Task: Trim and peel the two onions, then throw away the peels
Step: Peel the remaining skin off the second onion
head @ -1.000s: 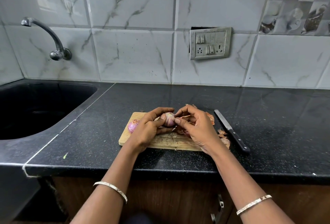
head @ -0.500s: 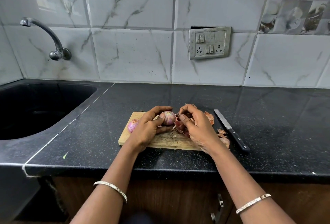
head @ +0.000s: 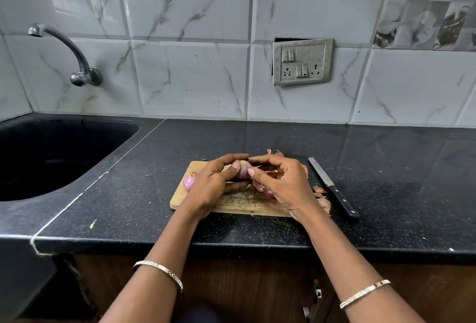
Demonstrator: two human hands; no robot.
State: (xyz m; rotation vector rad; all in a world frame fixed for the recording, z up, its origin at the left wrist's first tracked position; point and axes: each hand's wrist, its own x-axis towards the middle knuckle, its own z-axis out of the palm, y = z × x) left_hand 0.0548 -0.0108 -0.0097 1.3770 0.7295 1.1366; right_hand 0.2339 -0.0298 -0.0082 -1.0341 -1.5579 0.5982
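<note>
My left hand (head: pixel 213 183) grips a small pale-purple onion (head: pixel 243 172) just above the wooden cutting board (head: pixel 231 205). My right hand (head: pixel 280 181) has its thumb and fingertips on the onion's right side and top, pinching at its skin. A second onion (head: pixel 189 181), purple and shiny, lies on the board's left end, partly hidden behind my left hand. Loose brown peels (head: pixel 320 192) lie on the board and counter under and to the right of my right hand.
A black-handled knife (head: pixel 332 186) lies on the black counter just right of the board, blade pointing away. A dark sink (head: pixel 51 152) with a wall tap (head: pixel 77 65) is at the left. A switch panel (head: pixel 302 61) is on the tiled wall.
My right hand dipped toward the peel pile, then came back up onto the onion's top. My left hand has kept its grip and turned the onion slightly.
</note>
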